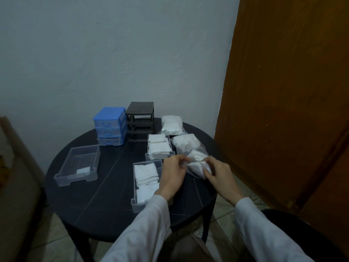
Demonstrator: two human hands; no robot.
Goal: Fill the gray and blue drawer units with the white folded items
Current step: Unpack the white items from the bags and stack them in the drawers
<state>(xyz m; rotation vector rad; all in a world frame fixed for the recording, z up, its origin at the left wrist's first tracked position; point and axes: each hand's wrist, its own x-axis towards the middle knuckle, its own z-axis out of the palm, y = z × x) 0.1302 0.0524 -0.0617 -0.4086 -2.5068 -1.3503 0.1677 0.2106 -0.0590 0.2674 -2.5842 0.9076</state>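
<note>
Plastic everywhere on my round dark table (105,201): 3 clear rectangular drawers lie pulled out, 2 ribbed drawer units stand at the far edge. The blue drawer unit (110,125) keeps 3 drawers; the gray drawer unit (140,122), touching its right side, is a bare frame. The left drawer (78,167) holds 1 white folded item (83,170); the near drawer (145,183) and the far drawer (159,148) are packed with soft folded stacks, long axes running away from me. 2 crinkly clear bags of white cloth lie right: a sealed bag (171,124) at the back, and an open bag (190,154) pointing its mouth toward me. My left hand (172,176) pinches that bag's edge; my right hand (220,176) grips its mouth end.
</note>
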